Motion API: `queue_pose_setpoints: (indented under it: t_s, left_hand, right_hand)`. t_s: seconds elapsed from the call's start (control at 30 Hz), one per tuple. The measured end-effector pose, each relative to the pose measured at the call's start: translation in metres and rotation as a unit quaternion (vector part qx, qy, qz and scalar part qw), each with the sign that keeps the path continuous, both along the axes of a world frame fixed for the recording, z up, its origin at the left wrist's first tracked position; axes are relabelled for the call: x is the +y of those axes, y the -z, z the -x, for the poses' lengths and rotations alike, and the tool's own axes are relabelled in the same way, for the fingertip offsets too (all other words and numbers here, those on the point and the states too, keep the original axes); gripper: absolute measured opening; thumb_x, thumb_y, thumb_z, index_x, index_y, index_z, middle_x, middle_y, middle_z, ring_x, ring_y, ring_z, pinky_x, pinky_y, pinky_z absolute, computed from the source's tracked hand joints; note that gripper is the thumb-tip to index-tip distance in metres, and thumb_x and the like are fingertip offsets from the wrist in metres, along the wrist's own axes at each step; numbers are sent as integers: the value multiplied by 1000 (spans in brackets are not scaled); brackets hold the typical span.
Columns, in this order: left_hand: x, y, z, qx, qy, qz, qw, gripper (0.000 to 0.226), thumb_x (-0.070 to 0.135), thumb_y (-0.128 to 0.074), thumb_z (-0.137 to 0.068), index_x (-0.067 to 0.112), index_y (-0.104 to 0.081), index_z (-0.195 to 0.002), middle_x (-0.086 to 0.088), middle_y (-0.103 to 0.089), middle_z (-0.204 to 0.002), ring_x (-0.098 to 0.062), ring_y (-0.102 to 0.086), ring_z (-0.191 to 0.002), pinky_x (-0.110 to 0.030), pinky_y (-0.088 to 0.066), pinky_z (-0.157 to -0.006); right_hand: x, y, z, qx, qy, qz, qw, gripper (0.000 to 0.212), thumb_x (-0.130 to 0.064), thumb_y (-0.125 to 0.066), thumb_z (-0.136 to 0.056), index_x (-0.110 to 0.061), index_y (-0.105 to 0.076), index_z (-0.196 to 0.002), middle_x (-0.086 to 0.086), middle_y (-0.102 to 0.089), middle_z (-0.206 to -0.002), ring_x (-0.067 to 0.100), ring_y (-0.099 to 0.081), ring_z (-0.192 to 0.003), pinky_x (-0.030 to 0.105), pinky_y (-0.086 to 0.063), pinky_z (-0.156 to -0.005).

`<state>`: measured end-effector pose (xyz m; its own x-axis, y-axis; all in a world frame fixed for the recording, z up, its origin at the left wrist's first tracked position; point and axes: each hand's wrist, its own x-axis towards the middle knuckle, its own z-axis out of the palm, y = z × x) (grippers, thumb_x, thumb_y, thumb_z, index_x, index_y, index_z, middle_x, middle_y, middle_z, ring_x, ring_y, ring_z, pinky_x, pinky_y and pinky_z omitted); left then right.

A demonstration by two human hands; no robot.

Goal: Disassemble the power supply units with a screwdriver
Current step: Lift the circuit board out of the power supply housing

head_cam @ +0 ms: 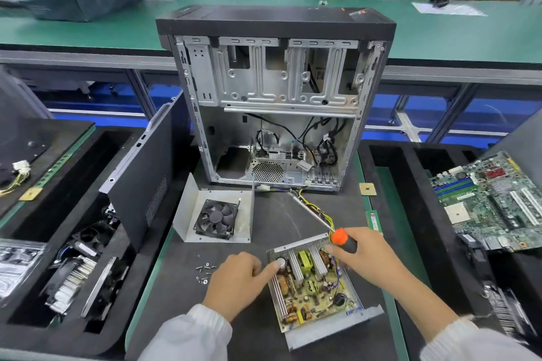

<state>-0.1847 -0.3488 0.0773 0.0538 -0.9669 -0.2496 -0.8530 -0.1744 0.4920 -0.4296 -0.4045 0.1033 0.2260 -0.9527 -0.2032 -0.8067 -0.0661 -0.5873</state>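
An opened power supply unit is lying near the front of the dark desk, its lid off and its circuit board, coils and finned heatsinks facing up. I am judging it a stiff, fairly weighty tray of sheet metal with sharp edges; the parts soldered to the board look fragile, so I would be taking hold of it by the perforated side walls or the near flange, never by the capacitors or the yellow wires trailing to the far side.

My left hand is reaching in from the left, its forefinger stretched out and touching a silver capacitor at the board's left far corner, the other fingers loosely curled and holding nothing. My right hand is resting over the unit's right wall, fingers wrapped round the black and orange handle of the screwdriver, whose shaft is pointing away to the far left, clear of any screw.

Loose screws are lying just left of my left hand; the removed cover with its fan is sitting farther back, before the gutted computer case.
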Motion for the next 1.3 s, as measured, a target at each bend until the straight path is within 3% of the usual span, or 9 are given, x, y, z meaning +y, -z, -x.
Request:
queue_pose_setpoints:
  t_s: [0.13,0.33,0.47,0.57,0.67,0.8,0.9,1.07,1.3]
  left_hand:
    - [4,6,11,26,5,-71,997,62,74,-50,-81,19,-40,-55,6,-49,-45,-13,-54,-50,-27,-49,-59]
    - [9,12,27,180,-22,-194,964,31,29,-46,-97,10,-41,-73,-2,-57,-41,-16,-56,-35,-17,-37,-34]
    - [2,3,28,206,-24,-233,950,24,18,-45,-97,4,-42,-78,-6,-58,-41,-15,-58,-33,-22,-45,-35]
    - [-4,-2,26,184,-6,-238,953,25,18,-43,-98,1,-45,-79,-6,-60,-43,-16,-58,-34,-24,-49,-42]
    - [-7,-3,24,150,16,-217,964,30,20,-42,-98,3,-47,-73,-4,-59,-41,-15,-57,-34,-23,-48,-43]
    - [-13,-4,21,117,58,-192,973,33,23,-44,-99,8,-45,-70,-1,-56,-37,-15,-58,-36,-18,-41,-36]
    - [-21,-3,18,79,109,-154,979,35,28,-47,-97,15,-42,-66,2,-54,-41,-17,-59,-41,-17,-36,-35]
    - [-34,4,14,-79,151,-37,985,41,40,-45,-97,16,-40,-64,0,-50,-66,-23,-55,-68,-31,-34,-59]
    - [-49,-1,12,-125,219,23,967,40,41,-37,-101,14,-47,-73,-7,-59,-78,-27,-58,-77,-35,-41,-66]
  right_hand:
    - [5,-5,-19,100,-58,43,992,23,-51,-60,-87,-39,-52,-69,-14,-57,-72,13,-55,-78,29,-43,-65]
    - [-21,-5,-13,112,-63,119,985,20,-50,-60,-87,-34,-66,-97,-16,-51,-103,12,-58,-88,29,-46,-72]
    - [-46,1,-8,167,-203,65,963,32,-63,-60,-80,-31,-62,-85,-17,-55,-102,8,-52,-91,27,-39,-67]
    - [-54,2,-14,201,-260,85,941,31,-64,-61,-78,-33,-57,-72,-13,-48,-69,7,-42,-76,25,-26,-54]
    - [-58,-2,-13,214,-276,83,933,36,-64,-61,-79,-36,-49,-60,-14,-45,-61,8,-46,-71,27,-34,-58]
    - [-57,-4,-14,235,-306,80,919,37,-60,-58,-83,-26,-61,-71,-9,-58,-63,12,-52,-64,27,-36,-57]
    - [-54,-7,-20,233,-345,82,906,31,-44,-56,-87,-21,-52,-65,-7,-51,-57,12,-45,-54,27,-36,-56]
    - [-49,-7,-23,216,-322,63,920,29,-27,-58,-78,-21,-39,-58,-4,-40,-49,10,-35,-45,30,-37,-54]
    - [-45,-2,-17,156,-289,17,945,26,-24,-58,-85,-22,-44,-63,-5,-41,-54,7,-36,-48,29,-29,-54]
